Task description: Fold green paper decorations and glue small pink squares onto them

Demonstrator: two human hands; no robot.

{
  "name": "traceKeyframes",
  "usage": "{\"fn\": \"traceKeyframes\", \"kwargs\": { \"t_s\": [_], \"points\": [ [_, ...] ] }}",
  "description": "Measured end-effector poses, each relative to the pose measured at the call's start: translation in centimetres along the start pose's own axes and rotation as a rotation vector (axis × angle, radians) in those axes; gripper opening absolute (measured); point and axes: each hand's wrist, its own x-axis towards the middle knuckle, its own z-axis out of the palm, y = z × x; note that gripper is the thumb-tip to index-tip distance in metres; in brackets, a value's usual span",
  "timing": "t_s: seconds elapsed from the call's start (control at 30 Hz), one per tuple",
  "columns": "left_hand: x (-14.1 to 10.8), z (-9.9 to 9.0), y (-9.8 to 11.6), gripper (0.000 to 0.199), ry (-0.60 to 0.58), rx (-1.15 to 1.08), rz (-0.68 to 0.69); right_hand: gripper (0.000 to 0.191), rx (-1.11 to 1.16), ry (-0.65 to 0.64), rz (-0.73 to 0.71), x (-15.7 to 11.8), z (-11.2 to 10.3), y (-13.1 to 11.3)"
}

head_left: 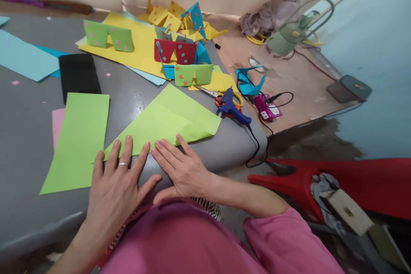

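Pressing down the near edge of the folded green sheet (160,113), along the front of the table (122,98), with left hand (115,184) and right hand (186,173) laid flat, grasping nothing. With a green strip (75,141) just left of the sheet and a glue gun (229,105) at its right corner, by scissors (211,93).
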Motion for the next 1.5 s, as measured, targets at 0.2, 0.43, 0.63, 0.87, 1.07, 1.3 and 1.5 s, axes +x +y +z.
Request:
{"fn": "traceKeyframes", "kwargs": {
  "t_s": [0.2,0.43,0.63,0.87,1.07,1.3,1.5],
  "points": [
    [-0.1,-0.2,-0.1,0.071,-0.028,-0.023,0.005,0.094,-0.042,-0.033,0.074,-2.0,-1.2,1.6],
    [-0.2,-0.3,0.1,0.073,-0.046,-0.03,0.004,0.097,-0.121,-0.031,0.161,-5.1,-2.3,3.0],
    [-0.3,-0.6,-0.1,0.076,-0.051,-0.044,0.003,0.105,-0.168,-0.057,0.276,-7.3,-3.3,3.9],
    [1.0,-0.5,2.6,0.075,0.04,0.054,0.032,0.099,-0.181,0.002,0.259,-7.7,-3.4,4.2],
    [4.1,1.1,7.0,0.082,0.011,0.002,0.187,0.085,-0.233,0.03,0.227,-7.8,-2.8,4.8],
    [2.7,1.9,5.3,0.099,0.056,0.008,0.176,0.074,-0.265,0.058,0.228,-7.5,-2.7,4.7],
    [-0.1,0.9,1.1,0.1,0.115,0.083,0.133,0.078,-0.259,0.071,0.241,-7.7,-2.5,4.5]
  ]
}}
